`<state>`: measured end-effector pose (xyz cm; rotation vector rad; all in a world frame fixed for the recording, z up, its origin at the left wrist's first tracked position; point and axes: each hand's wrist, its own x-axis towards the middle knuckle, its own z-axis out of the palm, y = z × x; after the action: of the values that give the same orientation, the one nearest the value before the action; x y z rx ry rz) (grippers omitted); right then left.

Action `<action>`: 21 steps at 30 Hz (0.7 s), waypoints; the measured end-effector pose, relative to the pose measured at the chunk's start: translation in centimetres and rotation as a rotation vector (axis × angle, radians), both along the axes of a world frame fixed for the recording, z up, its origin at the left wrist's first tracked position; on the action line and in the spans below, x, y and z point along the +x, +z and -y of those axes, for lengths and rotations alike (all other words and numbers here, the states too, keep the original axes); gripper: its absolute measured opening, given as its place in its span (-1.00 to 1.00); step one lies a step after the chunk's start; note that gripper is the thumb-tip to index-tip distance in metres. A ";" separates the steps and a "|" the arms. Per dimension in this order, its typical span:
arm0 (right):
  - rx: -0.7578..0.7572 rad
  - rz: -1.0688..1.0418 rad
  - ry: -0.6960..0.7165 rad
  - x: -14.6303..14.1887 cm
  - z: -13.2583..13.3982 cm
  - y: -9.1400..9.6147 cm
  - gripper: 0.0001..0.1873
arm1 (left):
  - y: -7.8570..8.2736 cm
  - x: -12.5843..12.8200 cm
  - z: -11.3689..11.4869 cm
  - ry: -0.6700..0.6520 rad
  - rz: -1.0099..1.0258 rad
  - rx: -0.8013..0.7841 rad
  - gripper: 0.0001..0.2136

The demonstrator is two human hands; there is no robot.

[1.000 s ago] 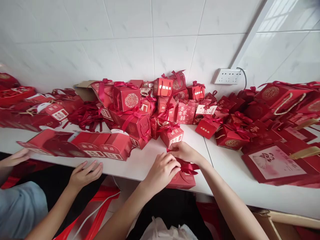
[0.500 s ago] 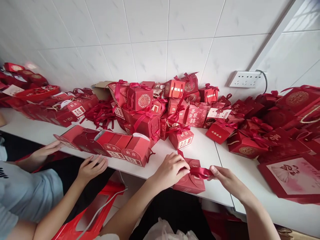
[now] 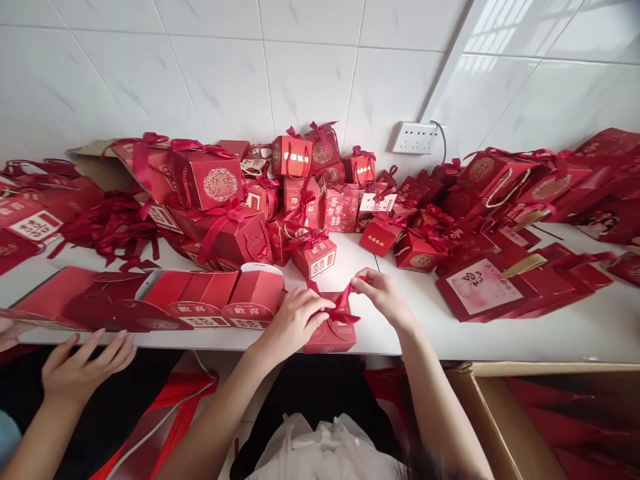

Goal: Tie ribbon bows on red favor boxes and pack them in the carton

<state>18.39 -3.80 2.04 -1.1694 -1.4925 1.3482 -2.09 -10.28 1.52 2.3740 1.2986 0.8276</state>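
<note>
A small red gift box (image 3: 327,341) with printed panels lies at the table's front edge, right before me. Over its top runs a dark red ribbon (image 3: 343,307). My left hand (image 3: 295,320) pinches the ribbon close to the lid, fingers bent over the box's left side. Between its thumb and fingertips, my right hand (image 3: 384,297) grips a raised part of the same ribbon, above and right of the box. Just behind stands a finished-looking box with a bow (image 3: 314,253). My fingers partly hide the ribbon's crossing.
A co-worker's hand (image 3: 85,370) rests against a row of red boxes (image 3: 203,297) on the left. Many bowed boxes (image 3: 215,180) are piled by the tiled wall. Flat red bags (image 3: 483,287) lie right, above an open carton (image 3: 480,413). A power strip (image 3: 414,138) hangs on the wall.
My view has swung to the right. My right hand has drawn its part of the ribbon upward, from low beside the box to above it; my left hand stays at the lid.
</note>
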 end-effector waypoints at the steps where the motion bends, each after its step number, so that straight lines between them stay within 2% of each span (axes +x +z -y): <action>1: -0.001 -0.015 0.004 -0.4 -0.4 -0.1 -0.60 | 0.0 0.0 0.0 -0.008 -0.013 0.006 -0.81; 6: -0.009 0.006 0.015 -1.9 -1.7 -1.3 -0.60 | -0.1 0.2 0.0 -0.013 -0.069 0.033 -0.78; 9: -0.006 0.040 -0.042 -1.6 -1.5 -2.0 -0.57 | -0.1 0.4 0.0 0.013 -0.069 0.035 -0.79; 13: 0.039 0.081 -0.232 -0.3 0.3 -2.3 -0.49 | -0.1 0.7 0.1 0.034 -0.045 0.026 -0.82; 15: 0.055 0.083 -0.278 0.4 1.4 -2.2 -0.50 | -0.2 0.9 0.2 0.053 -0.009 0.018 -0.84; 21: 0.095 0.118 -0.216 1.4 4.4 -1.7 -0.50 | -0.1 0.6 0.7 0.120 0.124 0.031 -0.71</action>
<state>19.78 -8.22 0.36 -1.3265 -1.4489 1.0682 -1.53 -10.94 1.42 2.2463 1.3980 1.0201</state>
